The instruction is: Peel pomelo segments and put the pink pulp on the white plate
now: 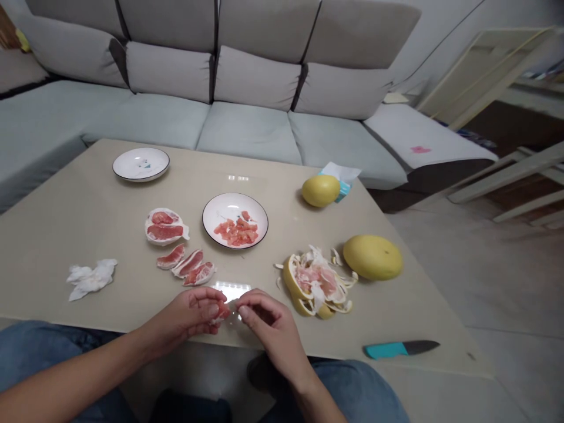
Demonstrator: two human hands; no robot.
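My left hand (194, 314) is closed around a red pomelo segment (221, 311) near the front edge of the table. Close to it on the right, my right hand (267, 317) has thumb and forefinger pinched together; whatever they hold is too small to name. Several peeled segments (187, 263) lie just beyond my left hand, with a larger piece of pomelo (165, 227) in white pith behind them. A white plate (211, 228) carries loose red pulp (238, 231). Right of my hands, a pile of pomelo peel (315, 282) sits in yellow rind.
Two whole yellow pomelos (372, 257) stand on the right, the farther one beside a blue tissue pack (343, 189). A knife (400, 349) with a turquoise handle lies at the front right edge. Crumpled tissue (91, 278) and another plate (141, 164) are on the left. A sofa (247, 132) lines the back.
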